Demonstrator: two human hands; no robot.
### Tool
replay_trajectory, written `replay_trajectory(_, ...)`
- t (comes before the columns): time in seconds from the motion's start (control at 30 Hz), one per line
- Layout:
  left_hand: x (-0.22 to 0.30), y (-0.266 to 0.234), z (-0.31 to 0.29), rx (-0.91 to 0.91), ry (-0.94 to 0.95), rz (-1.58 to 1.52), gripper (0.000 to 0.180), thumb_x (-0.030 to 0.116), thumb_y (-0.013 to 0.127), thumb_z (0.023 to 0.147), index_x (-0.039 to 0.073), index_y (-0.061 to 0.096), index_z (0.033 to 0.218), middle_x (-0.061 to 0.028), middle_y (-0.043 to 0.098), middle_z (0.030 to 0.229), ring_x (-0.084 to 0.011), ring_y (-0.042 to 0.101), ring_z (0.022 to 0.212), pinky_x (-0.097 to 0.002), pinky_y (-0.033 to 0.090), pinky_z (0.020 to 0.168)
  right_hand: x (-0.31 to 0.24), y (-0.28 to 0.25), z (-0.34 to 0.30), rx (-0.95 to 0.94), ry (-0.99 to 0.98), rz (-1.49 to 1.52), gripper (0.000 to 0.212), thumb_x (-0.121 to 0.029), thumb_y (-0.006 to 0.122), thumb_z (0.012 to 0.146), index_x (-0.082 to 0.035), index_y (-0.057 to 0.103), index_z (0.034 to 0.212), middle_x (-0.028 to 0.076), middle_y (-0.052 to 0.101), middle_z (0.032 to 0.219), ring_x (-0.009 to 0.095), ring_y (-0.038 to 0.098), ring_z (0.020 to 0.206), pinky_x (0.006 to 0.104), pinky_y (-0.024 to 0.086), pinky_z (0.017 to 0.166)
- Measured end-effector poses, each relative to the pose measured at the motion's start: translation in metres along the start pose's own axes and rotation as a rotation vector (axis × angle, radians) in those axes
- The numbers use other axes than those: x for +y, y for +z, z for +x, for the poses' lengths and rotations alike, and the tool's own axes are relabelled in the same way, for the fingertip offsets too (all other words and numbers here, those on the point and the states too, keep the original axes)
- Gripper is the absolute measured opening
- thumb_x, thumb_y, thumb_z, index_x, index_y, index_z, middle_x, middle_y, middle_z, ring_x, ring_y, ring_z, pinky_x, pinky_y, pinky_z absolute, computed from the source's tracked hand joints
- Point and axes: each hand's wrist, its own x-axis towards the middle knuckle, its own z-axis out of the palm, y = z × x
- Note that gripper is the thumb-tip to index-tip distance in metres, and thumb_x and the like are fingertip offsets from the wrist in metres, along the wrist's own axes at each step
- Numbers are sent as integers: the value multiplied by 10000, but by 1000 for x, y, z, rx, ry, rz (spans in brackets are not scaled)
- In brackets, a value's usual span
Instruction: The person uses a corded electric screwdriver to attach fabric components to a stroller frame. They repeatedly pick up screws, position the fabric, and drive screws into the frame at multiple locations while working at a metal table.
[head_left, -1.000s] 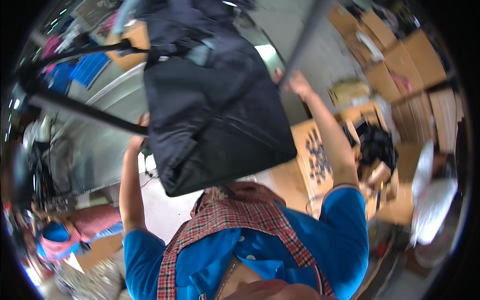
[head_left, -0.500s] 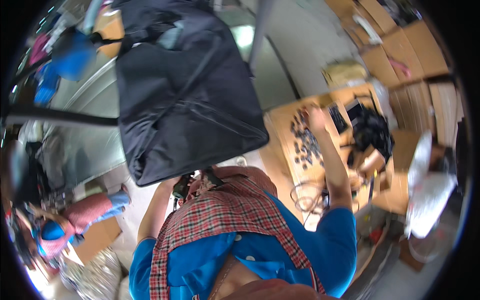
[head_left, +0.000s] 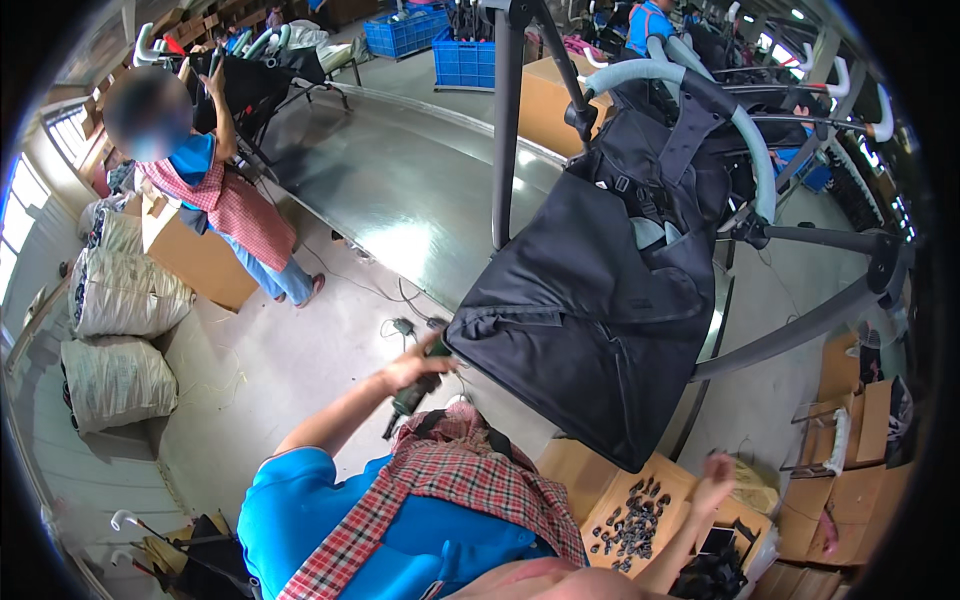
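Observation:
In my left hand is a dark green electric screwdriver, with the fingers round its body, below the near left corner of a stroller's black fabric seat. The stroller has a grey padded handlebar and dark frame tubes. My right hand is raised at the right, beside the seat's near right side. Its fingers look drawn together; whatever they hold is too small and blurred to name. Several small black parts lie loose on a cardboard surface left of that hand.
The stroller stands at a shiny metal-topped bench. Another person in a checked apron works on its left side. Wrapped bundles line the left wall; open cardboard boxes stand at the right. Blue crates are beyond the bench.
My view has swung left and up, so the stroller appears farther right. My right hand has lifted away from the small black parts. The screwdriver and my left hand now show more fully.

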Motion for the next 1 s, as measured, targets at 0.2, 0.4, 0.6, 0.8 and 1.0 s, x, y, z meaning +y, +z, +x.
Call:
replay_trajectory(0.2,122,2,-62,-531,427,-488,1218,68,831,692,243,42,1603,-160,556,882,-182,593,584,-301,497,505,-237,62,44,-276,-282,299,85,-56,512,1023,3,547,1073,76,643,911,141,658,827,277,544,768)
replay_trajectory(0.4,170,41,-45,-846,422,62,1248,41,866,669,183,59,1610,-73,591,1102,-146,587,839,-292,507,714,-338,195,75,-786,-295,521,119,-142,499,1049,-26,511,1026,50,633,809,99,636,733,243,521,694)
replay_trajectory(0.6,203,18,-8,-996,400,211,1218,89,873,704,187,65,1610,-43,588,1078,-122,577,855,-282,499,776,-364,240,78,-798,-211,522,194,-224,540,1037,-37,507,1000,50,603,793,113,603,710,257,480,675)
replay_trajectory(0.8,221,-13,20,-1114,349,206,1227,123,878,708,172,46,1609,-37,578,1028,-127,575,847,-282,489,771,-373,264,67,-707,-245,474,97,-112,533,1031,-16,538,1036,50,645,839,104,642,770,251,517,716)
replay_trajectory(1.0,229,-21,34,-1183,295,175,1229,141,878,706,146,43,1607,-39,578,1022,-127,574,844,-281,487,764,-377,265,64,-684,-229,410,94,-99,541,1024,-7,548,1038,57,659,866,114,661,813,264,537,757)
